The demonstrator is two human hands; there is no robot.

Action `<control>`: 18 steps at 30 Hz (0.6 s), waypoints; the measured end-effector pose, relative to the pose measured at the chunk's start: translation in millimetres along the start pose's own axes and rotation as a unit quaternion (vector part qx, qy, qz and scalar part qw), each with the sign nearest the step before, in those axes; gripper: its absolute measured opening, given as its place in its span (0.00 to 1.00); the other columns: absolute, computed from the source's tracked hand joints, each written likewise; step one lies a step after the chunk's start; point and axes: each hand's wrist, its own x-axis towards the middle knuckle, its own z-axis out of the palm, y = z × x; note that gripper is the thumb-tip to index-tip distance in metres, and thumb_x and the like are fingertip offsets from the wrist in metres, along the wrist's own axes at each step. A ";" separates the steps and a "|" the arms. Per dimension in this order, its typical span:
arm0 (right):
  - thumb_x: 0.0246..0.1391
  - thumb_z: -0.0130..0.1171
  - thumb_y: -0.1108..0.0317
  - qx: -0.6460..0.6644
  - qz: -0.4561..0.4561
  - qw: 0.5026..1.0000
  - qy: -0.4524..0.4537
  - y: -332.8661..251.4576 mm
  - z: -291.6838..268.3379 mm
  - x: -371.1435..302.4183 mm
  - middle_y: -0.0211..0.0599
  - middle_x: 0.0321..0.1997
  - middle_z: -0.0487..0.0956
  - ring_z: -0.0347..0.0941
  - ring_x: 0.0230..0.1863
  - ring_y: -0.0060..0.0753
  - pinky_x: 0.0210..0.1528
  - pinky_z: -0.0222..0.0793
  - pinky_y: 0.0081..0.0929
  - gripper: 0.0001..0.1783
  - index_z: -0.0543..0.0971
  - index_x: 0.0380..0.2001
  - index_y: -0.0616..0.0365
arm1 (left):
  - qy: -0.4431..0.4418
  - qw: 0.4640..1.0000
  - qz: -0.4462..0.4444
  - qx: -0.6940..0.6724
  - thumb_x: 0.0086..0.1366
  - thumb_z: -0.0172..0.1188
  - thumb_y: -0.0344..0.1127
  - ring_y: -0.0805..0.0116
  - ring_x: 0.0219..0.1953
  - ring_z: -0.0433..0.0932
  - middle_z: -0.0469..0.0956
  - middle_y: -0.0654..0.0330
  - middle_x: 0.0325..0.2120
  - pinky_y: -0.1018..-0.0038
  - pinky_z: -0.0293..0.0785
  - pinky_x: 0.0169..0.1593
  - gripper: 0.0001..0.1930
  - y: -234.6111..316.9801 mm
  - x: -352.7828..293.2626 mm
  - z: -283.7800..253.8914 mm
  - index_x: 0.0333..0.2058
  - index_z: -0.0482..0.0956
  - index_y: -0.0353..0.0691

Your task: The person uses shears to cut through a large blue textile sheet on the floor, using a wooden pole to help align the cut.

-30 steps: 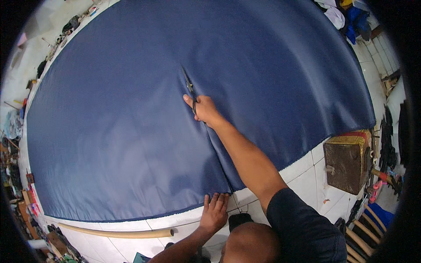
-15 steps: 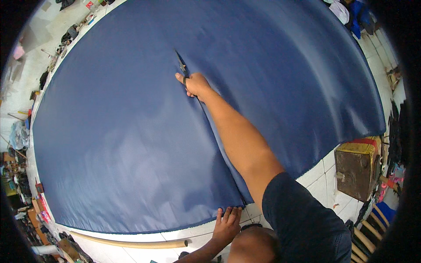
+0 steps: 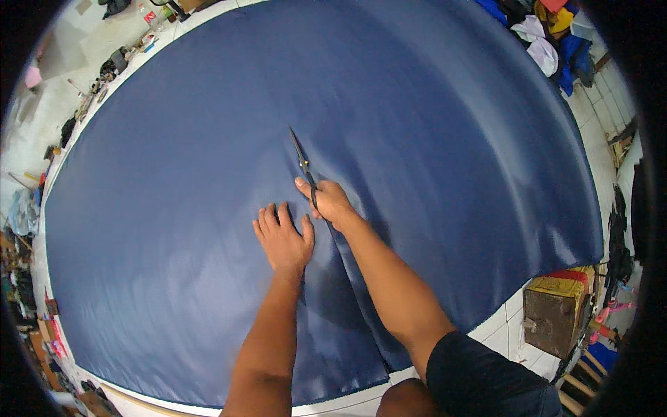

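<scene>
Right hand (image 3: 330, 203) grips black metal scissors (image 3: 303, 163) pointing to 12 o'clock; left hand (image 3: 283, 240) lies spread flat on the glossy navy-blue fabric sheet (image 3: 431, 139).

The left hand (image 3: 283, 240) lies flat on the fabric sheet (image 3: 431, 125), just left of the right hand (image 3: 331, 203), which grips scissors (image 3: 301, 161) pointing far; a box (image 3: 556, 309) stands near right.

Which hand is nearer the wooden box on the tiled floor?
Right. The right hand, gripping the scissors on the blue fabric, lies nearer the wooden box. The left hand rests flat on the fabric, farther to the left.
</scene>
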 end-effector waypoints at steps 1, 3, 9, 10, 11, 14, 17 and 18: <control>0.55 0.62 0.38 0.010 0.000 1.000 0.007 0.5 0.5 -1.0 0.30 0.14 0.69 0.64 0.14 0.24 0.18 0.60 0.28 0.32 0.70 0.15 0.55 | -0.009 1.000 -0.009 0.003 0.60 0.58 0.49 0.42 0.63 0.63 0.69 0.45 0.56 0.43 0.53 0.66 0.27 1.4 0.1 -0.7 0.53 0.72 0.38; 0.55 0.63 0.39 0.030 -0.005 0.999 0.014 -5.2 -3.3 -2.9 0.29 0.13 0.69 0.63 0.13 0.24 0.18 0.60 0.28 0.32 0.70 0.15 0.54 | -0.023 1.000 -0.014 0.000 0.61 0.58 0.48 0.41 0.64 0.61 0.68 0.43 0.56 0.45 0.50 0.68 0.27 4.1 1.7 -0.9 0.54 0.72 0.37; 0.56 0.64 0.43 -0.027 0.003 0.999 0.041 -2.6 2.2 0.7 0.30 0.14 0.71 0.67 0.15 0.24 0.20 0.63 0.27 0.29 0.71 0.19 0.57 | -0.091 0.995 -0.045 -0.012 0.59 0.58 0.48 0.39 0.64 0.59 0.65 0.42 0.57 0.42 0.48 0.68 0.29 0.2 8.1 -2.2 0.55 0.70 0.38; 0.57 0.64 0.44 -0.036 -0.018 0.998 0.057 3.2 2.8 1.2 0.30 0.15 0.71 0.67 0.15 0.23 0.20 0.63 0.27 0.29 0.71 0.19 0.58 | -0.099 0.994 -0.044 -0.015 0.59 0.58 0.49 0.39 0.64 0.59 0.65 0.42 0.57 0.42 0.48 0.68 0.29 0.2 8.6 -2.5 0.55 0.70 0.37; 0.57 0.64 0.44 -0.043 -0.039 0.996 0.065 5.6 6.1 1.1 0.30 0.15 0.71 0.67 0.16 0.23 0.20 0.63 0.27 0.29 0.71 0.19 0.58 | -0.105 0.993 -0.046 -0.014 0.59 0.58 0.49 0.38 0.64 0.59 0.65 0.42 0.57 0.41 0.48 0.67 0.29 0.2 7.8 -3.8 0.55 0.70 0.37; 0.58 0.64 0.47 -0.068 -0.062 0.992 0.082 -4.0 3.6 6.6 0.27 0.16 0.70 0.66 0.17 0.22 0.20 0.62 0.27 0.26 0.72 0.21 0.58 | -0.104 0.993 -0.045 -0.008 0.59 0.57 0.50 0.38 0.64 0.58 0.64 0.41 0.57 0.41 0.47 0.67 0.30 5.4 5.2 0.4 0.55 0.70 0.36; 0.57 0.65 0.47 -0.040 -0.011 0.996 0.073 -16.1 11.4 37.1 0.26 0.16 0.68 0.65 0.16 0.20 0.19 0.61 0.26 0.26 0.71 0.21 0.57 | -0.125 0.991 -0.056 0.008 0.58 0.57 0.52 0.40 0.65 0.58 0.67 0.43 0.56 0.42 0.47 0.68 0.30 1.1 5.4 2.5 0.53 0.73 0.38; 0.57 0.65 0.47 -0.033 -0.015 0.997 0.067 -31.4 11.8 50.6 0.26 0.16 0.68 0.65 0.16 0.19 0.19 0.61 0.25 0.26 0.71 0.21 0.57 | -0.127 0.990 -0.061 0.012 0.58 0.57 0.52 0.40 0.65 0.58 0.67 0.43 0.56 0.41 0.47 0.68 0.29 2.0 5.8 3.3 0.53 0.73 0.38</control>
